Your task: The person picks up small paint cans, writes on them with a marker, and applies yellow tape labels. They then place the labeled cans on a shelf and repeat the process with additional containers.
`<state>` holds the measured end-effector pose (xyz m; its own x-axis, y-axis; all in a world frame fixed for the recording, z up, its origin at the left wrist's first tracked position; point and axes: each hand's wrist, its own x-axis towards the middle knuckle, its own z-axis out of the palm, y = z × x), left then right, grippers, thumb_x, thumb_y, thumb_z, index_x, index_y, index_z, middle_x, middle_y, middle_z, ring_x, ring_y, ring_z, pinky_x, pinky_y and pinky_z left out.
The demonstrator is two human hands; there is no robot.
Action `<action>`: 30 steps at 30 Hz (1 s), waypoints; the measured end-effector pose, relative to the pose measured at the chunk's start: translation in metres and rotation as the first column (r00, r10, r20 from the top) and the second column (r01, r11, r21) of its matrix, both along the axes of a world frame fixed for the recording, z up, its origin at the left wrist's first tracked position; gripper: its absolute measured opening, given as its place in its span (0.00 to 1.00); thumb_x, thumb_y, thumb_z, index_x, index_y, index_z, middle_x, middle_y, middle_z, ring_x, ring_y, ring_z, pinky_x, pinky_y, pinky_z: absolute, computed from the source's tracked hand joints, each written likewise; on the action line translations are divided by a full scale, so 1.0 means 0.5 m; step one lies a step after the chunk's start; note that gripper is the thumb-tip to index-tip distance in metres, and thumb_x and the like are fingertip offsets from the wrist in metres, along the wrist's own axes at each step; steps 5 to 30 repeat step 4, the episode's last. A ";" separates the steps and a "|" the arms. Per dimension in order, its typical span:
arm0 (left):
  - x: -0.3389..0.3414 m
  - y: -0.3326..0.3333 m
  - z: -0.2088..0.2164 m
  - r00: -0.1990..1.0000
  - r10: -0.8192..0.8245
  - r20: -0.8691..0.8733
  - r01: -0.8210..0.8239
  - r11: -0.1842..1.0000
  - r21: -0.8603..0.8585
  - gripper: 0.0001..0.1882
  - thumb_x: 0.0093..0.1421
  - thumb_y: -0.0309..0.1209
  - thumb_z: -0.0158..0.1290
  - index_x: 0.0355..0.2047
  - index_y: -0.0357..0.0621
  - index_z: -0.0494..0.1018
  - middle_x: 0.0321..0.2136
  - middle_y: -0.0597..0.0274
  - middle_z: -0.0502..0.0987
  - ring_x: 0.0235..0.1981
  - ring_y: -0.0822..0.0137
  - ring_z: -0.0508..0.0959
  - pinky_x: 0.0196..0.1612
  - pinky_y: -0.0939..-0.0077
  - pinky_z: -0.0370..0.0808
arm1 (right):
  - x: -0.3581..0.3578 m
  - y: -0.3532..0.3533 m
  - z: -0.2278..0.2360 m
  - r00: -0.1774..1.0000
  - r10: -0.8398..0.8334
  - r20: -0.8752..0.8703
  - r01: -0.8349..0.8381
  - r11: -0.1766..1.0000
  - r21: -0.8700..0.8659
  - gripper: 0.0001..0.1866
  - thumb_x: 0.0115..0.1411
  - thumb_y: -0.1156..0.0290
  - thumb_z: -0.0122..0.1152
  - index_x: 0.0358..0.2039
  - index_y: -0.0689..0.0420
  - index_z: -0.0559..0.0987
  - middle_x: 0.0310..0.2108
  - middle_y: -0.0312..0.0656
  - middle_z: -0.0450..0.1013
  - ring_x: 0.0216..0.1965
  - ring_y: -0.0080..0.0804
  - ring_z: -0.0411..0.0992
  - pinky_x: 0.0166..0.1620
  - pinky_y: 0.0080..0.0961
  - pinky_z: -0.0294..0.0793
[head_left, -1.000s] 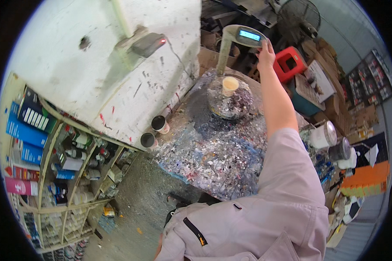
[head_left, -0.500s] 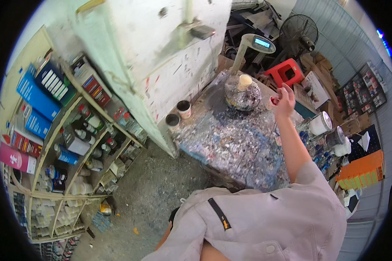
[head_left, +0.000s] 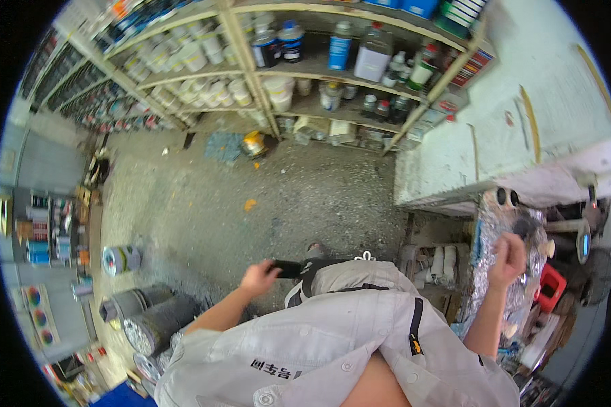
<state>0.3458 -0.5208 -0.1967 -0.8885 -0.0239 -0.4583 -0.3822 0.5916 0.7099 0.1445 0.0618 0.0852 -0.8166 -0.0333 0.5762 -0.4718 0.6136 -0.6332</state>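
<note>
My left hand (head_left: pixel 256 279) is out in front of my waist on the left, its fingers closed around a flat black phone-like object (head_left: pixel 288 269). That object reaches to the black edge of my clothing. On the right, my bare right hand (head_left: pixel 508 259) is raised over the paint-spattered bench (head_left: pixel 485 251). Its fingers look loosely curled and a little apart, slightly blurred, and I see nothing in them. Beyond it a pale cup (head_left: pixel 548 248) stands by a dark, paint-crusted round thing (head_left: pixel 525 226). Two dark-mouthed cups (head_left: pixel 506 197) sit at the bench's far end.
Wooden shelves (head_left: pixel 248 88) hold bottles, tins and white tubs across the back. Grey drums (head_left: pixel 157 324) and a white pail (head_left: pixel 121 260) stand at left. A yellow tin (head_left: pixel 254 144) lies on the floor. A red stool (head_left: pixel 551 287) and a scale display (head_left: pixel 584 247) are at far right.
My view has swung left, from the bench toward the shelves and floor. My left hand has come into sight with the black object. The right hand now appears farther right and lower.
</note>
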 end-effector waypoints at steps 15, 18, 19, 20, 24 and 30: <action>0.070 -0.130 0.127 0.498 0.826 0.265 -0.725 0.229 0.650 0.18 0.72 0.40 0.61 0.58 0.51 0.78 0.48 0.57 0.85 0.50 0.55 0.84 0.56 0.47 0.82 | -0.062 -0.211 -0.095 0.866 0.236 0.441 -0.236 0.970 -0.056 0.10 0.69 0.79 0.61 0.48 0.60 0.85 0.33 0.42 0.81 0.31 0.27 0.79 0.36 0.23 0.78; 0.070 -0.130 0.127 0.498 0.826 0.265 -0.725 0.229 0.650 0.18 0.72 0.40 0.61 0.58 0.51 0.78 0.48 0.57 0.85 0.50 0.55 0.84 0.56 0.47 0.82 | -0.062 -0.211 -0.095 0.866 0.236 0.441 -0.236 0.970 -0.056 0.10 0.69 0.79 0.61 0.48 0.60 0.85 0.33 0.42 0.81 0.31 0.27 0.79 0.36 0.23 0.78; 0.070 -0.130 0.127 0.498 0.826 0.265 -0.725 0.229 0.650 0.18 0.72 0.40 0.61 0.58 0.51 0.78 0.48 0.57 0.85 0.50 0.55 0.84 0.56 0.47 0.82 | -0.062 -0.211 -0.095 0.866 0.236 0.441 -0.236 0.970 -0.056 0.10 0.69 0.79 0.61 0.48 0.60 0.85 0.33 0.42 0.81 0.31 0.27 0.79 0.36 0.23 0.78; 0.070 -0.130 0.127 0.498 0.826 0.265 -0.725 0.229 0.650 0.18 0.72 0.40 0.61 0.58 0.51 0.78 0.48 0.57 0.85 0.50 0.55 0.84 0.56 0.47 0.82 | -0.062 -0.211 -0.095 0.866 0.236 0.441 -0.236 0.970 -0.056 0.10 0.69 0.79 0.61 0.48 0.60 0.85 0.33 0.42 0.81 0.31 0.27 0.79 0.36 0.23 0.78; 0.070 -0.130 0.127 0.498 0.826 0.265 -0.725 0.229 0.650 0.18 0.72 0.40 0.61 0.58 0.51 0.78 0.48 0.57 0.85 0.50 0.55 0.84 0.56 0.47 0.82 | -0.062 -0.211 -0.095 0.866 0.236 0.441 -0.236 0.970 -0.056 0.10 0.69 0.79 0.61 0.48 0.60 0.85 0.33 0.42 0.81 0.31 0.27 0.79 0.36 0.23 0.78; 0.070 -0.130 0.127 0.498 0.826 0.265 -0.725 0.229 0.650 0.18 0.72 0.40 0.61 0.58 0.51 0.78 0.48 0.57 0.85 0.50 0.55 0.84 0.56 0.47 0.82 | -0.062 -0.211 -0.095 0.866 0.236 0.441 -0.236 0.970 -0.056 0.10 0.69 0.79 0.61 0.48 0.60 0.85 0.33 0.42 0.81 0.31 0.27 0.79 0.36 0.23 0.78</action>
